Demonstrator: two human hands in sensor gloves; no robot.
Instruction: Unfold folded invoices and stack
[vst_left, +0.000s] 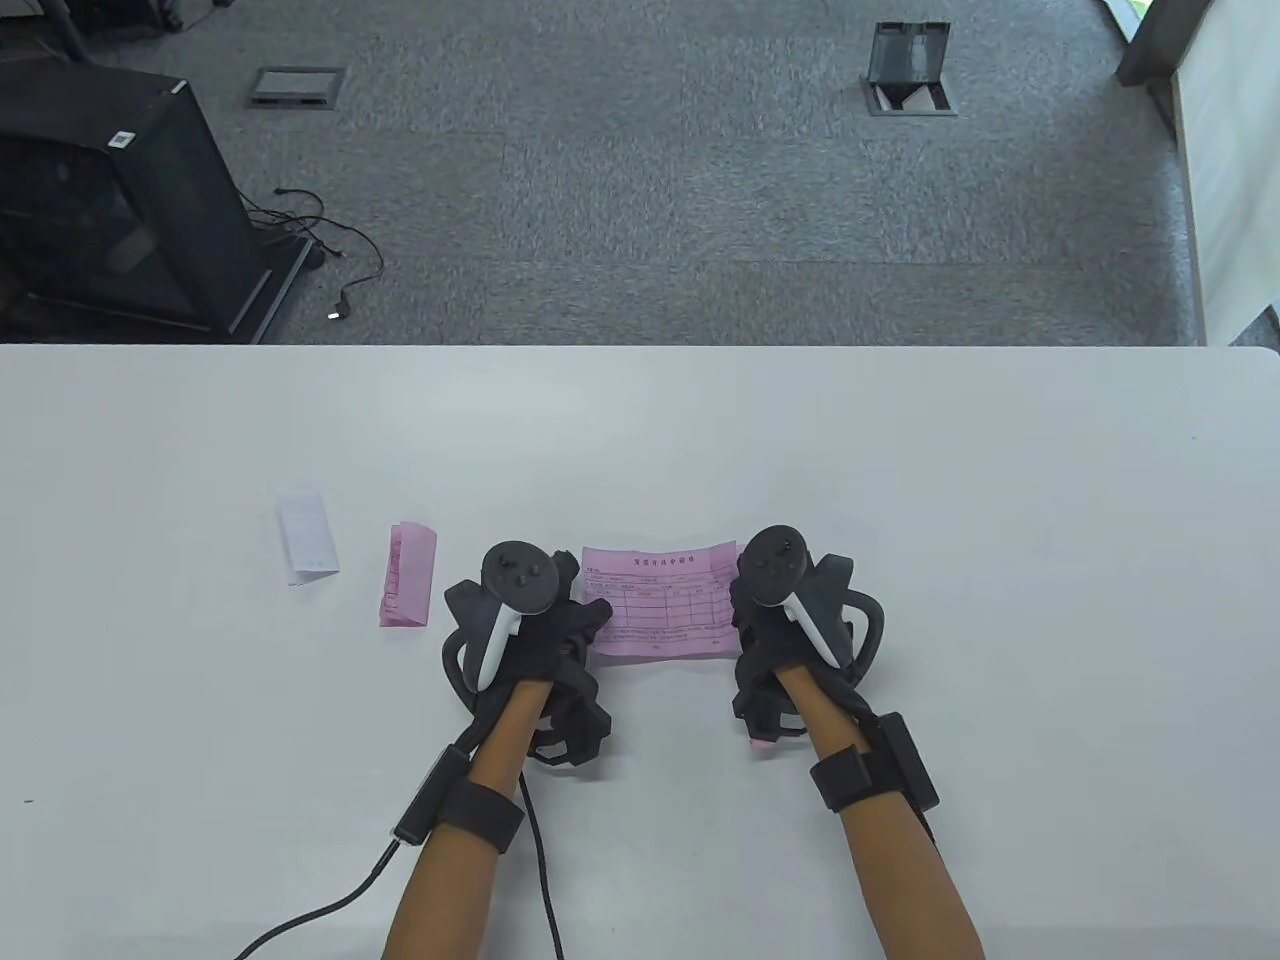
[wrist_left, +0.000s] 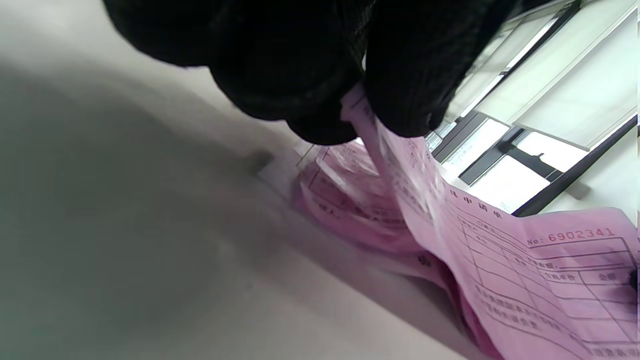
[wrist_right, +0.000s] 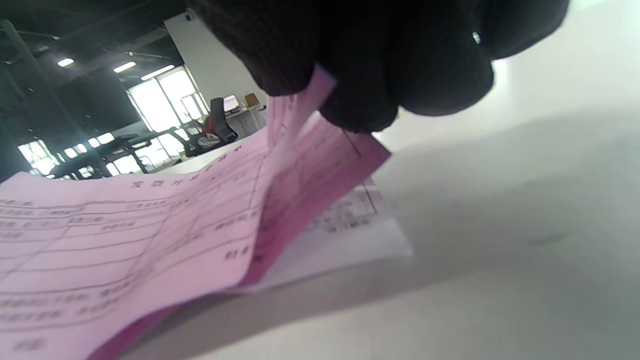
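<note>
A pink invoice (vst_left: 660, 602) is spread open between my hands near the table's front middle. My left hand (vst_left: 585, 620) pinches its left edge; in the left wrist view my fingertips (wrist_left: 400, 100) pinch the pink sheet (wrist_left: 525, 270). My right hand (vst_left: 745, 610) pinches its right edge; the right wrist view shows the sheet (wrist_right: 150, 235) lifted above a white sheet (wrist_right: 345, 225) lying flat under it. A folded pink invoice (vst_left: 407, 576) and a folded white invoice (vst_left: 308, 536) lie to the left of my left hand.
The white table (vst_left: 900, 450) ends at its far edge, with grey carpet beyond. A black cable (vst_left: 330, 900) runs from my left wrist off the front edge.
</note>
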